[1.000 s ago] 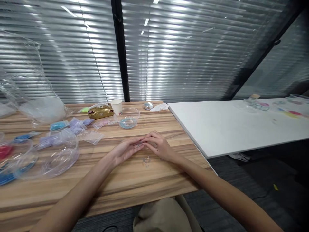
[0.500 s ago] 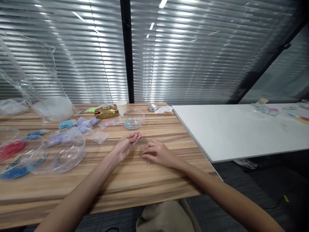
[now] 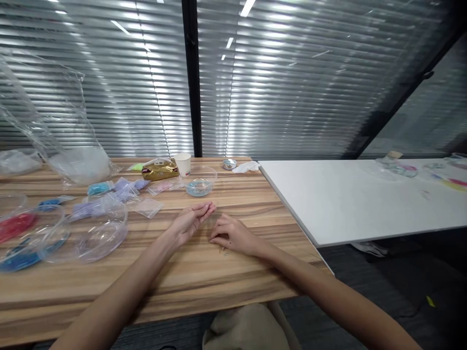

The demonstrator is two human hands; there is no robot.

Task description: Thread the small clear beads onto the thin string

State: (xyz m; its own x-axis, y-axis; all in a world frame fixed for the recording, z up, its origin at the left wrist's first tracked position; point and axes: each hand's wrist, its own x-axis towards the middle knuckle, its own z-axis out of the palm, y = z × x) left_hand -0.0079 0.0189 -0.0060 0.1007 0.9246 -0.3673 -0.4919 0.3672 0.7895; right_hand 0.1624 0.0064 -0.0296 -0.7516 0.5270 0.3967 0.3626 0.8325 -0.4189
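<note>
My left hand (image 3: 192,221) is above the wooden table, thumb and fingertips pinched together. Whatever lies in that pinch is too small to make out. Just right of it and a little nearer to me is my right hand (image 3: 235,236), low over the wood, with curled fingers and thumb and forefinger drawn together; its contents, if any, are hidden. Tiny pale bits (image 3: 225,253) lie on the table by the right hand. Beyond both hands stands a clear plastic container (image 3: 199,187) with blue beads or similar small pieces in it.
Clear round containers (image 3: 105,238) with coloured contents and small plastic bags (image 3: 126,187) crowd the left. A gold packet (image 3: 160,170), a paper cup (image 3: 183,164), a small round tin (image 3: 229,164) and a white tissue (image 3: 246,166) stand behind. A white table (image 3: 350,199) adjoins at right.
My right hand has shifted slightly left, closer to the left hand. The left hand stays pinched in nearly the same place.
</note>
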